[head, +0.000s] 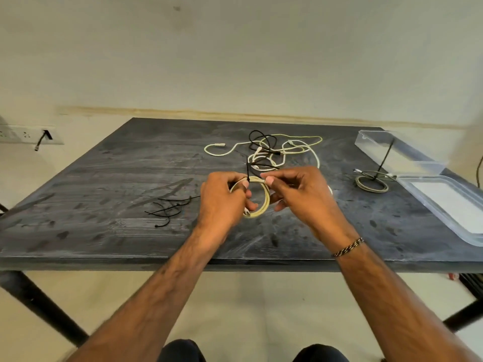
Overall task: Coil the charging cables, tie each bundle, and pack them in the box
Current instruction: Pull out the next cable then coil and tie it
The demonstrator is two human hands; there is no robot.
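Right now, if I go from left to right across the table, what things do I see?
Black ties → left hand → cream coil → right hand → grey bundle → clear box.

— Any lettering, label or brand legible here?

— None. Nothing on the dark table (109, 178) or the clear plastic box (400, 152) carries readable print.

— And the wall socket plate (23, 134)?

— It shows only holes and switches; no characters can be made out.
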